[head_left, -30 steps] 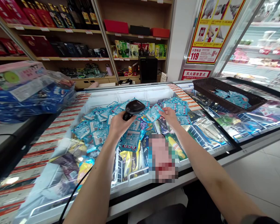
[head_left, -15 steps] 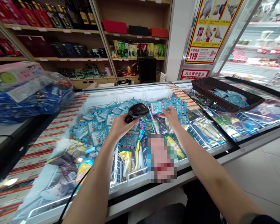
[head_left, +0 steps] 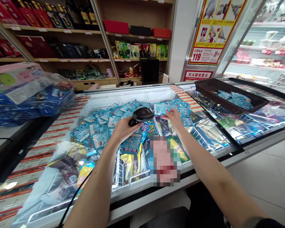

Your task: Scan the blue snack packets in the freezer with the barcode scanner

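My left hand (head_left: 123,129) is wrapped round the handle of a black barcode scanner (head_left: 143,114), whose head points right. A teal printed packet (head_left: 159,108) lies just right of the scanner, its barcode facing up. The fingers of my right hand (head_left: 173,117) pinch this packet at its lower right corner. More teal packets (head_left: 180,106) lie directly behind that hand. To the left, a heap of similar packets (head_left: 99,139) spreads over the glass top of a chest freezer (head_left: 61,177), under and around my left hand.
A dark woven basket (head_left: 205,87) holding teal packets stands at the right. Plastic-wrapped boxes (head_left: 26,88) sit on the left. The scanner's cable (head_left: 77,193) runs beside my left forearm. A blurred pinkish patch (head_left: 161,155) covers something near the front edge.
The scanner in my left hand has shifted slightly to the right, closer to the packet. My right hand stays on the packet, nearly still.
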Demonstrator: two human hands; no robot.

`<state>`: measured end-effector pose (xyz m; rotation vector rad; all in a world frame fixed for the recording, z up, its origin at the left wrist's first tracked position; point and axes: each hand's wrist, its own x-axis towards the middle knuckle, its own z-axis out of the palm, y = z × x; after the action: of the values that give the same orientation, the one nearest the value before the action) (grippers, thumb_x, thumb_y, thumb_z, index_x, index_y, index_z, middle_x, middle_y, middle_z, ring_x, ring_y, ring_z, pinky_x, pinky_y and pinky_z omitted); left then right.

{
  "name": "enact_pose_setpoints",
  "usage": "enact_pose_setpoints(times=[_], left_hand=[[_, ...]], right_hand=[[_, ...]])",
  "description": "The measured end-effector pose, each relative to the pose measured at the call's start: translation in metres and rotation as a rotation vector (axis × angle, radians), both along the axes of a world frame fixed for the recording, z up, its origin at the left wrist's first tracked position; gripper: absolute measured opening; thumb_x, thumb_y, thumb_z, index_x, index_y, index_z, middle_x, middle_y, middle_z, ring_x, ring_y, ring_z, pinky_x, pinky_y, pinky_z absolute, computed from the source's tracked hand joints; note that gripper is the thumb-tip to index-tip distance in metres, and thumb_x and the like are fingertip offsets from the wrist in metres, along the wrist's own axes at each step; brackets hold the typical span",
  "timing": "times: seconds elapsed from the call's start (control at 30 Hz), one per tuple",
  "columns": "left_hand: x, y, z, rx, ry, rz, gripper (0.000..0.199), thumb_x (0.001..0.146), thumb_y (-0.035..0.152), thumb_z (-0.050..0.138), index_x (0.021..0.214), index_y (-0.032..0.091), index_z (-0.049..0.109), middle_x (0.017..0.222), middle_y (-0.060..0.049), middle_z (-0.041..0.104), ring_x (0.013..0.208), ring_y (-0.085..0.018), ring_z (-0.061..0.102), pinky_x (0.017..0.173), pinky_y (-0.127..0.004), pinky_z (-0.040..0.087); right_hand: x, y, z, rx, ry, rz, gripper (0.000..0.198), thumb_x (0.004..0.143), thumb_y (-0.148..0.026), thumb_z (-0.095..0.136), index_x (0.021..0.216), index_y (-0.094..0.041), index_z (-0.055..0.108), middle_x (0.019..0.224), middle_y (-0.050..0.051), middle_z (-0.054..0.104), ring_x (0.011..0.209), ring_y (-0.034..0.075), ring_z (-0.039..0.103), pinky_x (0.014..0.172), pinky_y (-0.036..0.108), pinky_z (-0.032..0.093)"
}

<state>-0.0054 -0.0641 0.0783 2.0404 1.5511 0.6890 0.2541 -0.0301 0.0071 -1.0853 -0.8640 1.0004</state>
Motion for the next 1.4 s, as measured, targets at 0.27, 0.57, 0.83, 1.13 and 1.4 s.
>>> enact_pose_setpoints(times=[0.27, 0.57, 0.83, 1.13, 1.4], left_hand=[[0.000, 0.001, -0.002, 0.020, -0.011, 0.005, 0.048, 0.073, 0.064, 0.063, 0.084, 0.018, 0.066, 0.060, -0.004, 0.063, 0.052, -0.021, 0.060, 0.047, -0.027, 0.035], [0.000, 0.003, -0.005, 0.040, 0.008, 0.000, 0.048, 0.074, 0.064, 0.061, 0.086, 0.018, 0.066, 0.060, -0.002, 0.062, 0.053, -0.020, 0.059, 0.048, -0.027, 0.035], [0.003, 0.005, -0.007, 0.104, 0.082, 0.029, 0.048, 0.074, 0.065, 0.060, 0.085, 0.018, 0.067, 0.057, -0.001, 0.060, 0.050, -0.019, 0.055, 0.050, -0.027, 0.032], [-0.001, 0.007, -0.006, 0.156, 0.077, 0.100, 0.049, 0.074, 0.066, 0.059, 0.083, 0.018, 0.067, 0.057, -0.002, 0.060, 0.056, -0.019, 0.055, 0.052, -0.027, 0.031], [-0.014, 0.011, -0.002, 0.175, -0.016, 0.206, 0.046, 0.073, 0.063, 0.060, 0.081, 0.018, 0.066, 0.055, -0.002, 0.060, 0.054, -0.017, 0.053, 0.050, -0.026, 0.032]], right_hand=[[0.001, 0.001, -0.001, -0.028, -0.039, -0.018, 0.041, 0.073, -0.045, 0.073, 0.092, -0.025, 0.043, 0.060, -0.009, 0.057, 0.073, 0.019, 0.074, 0.073, 0.033, 0.062], [0.007, 0.002, -0.002, 0.094, -0.069, -0.041, 0.038, 0.077, -0.045, 0.069, 0.094, -0.026, 0.041, 0.062, -0.007, 0.059, 0.074, 0.023, 0.074, 0.077, 0.039, 0.060], [0.052, 0.006, 0.003, 0.080, -0.339, -0.354, 0.036, 0.086, -0.043, 0.056, 0.110, -0.020, 0.043, 0.073, 0.002, 0.065, 0.064, 0.023, 0.069, 0.067, 0.037, 0.054], [0.080, 0.010, 0.001, -0.087, -0.664, -0.617, 0.034, 0.089, -0.026, 0.046, 0.120, -0.014, 0.050, 0.090, 0.010, 0.066, 0.084, 0.025, 0.065, 0.086, 0.041, 0.047], [0.077, 0.004, 0.006, -0.139, -0.991, -0.653, 0.038, 0.084, -0.030, 0.057, 0.118, -0.013, 0.058, 0.128, 0.022, 0.049, 0.121, 0.034, 0.044, 0.099, 0.047, 0.038]])
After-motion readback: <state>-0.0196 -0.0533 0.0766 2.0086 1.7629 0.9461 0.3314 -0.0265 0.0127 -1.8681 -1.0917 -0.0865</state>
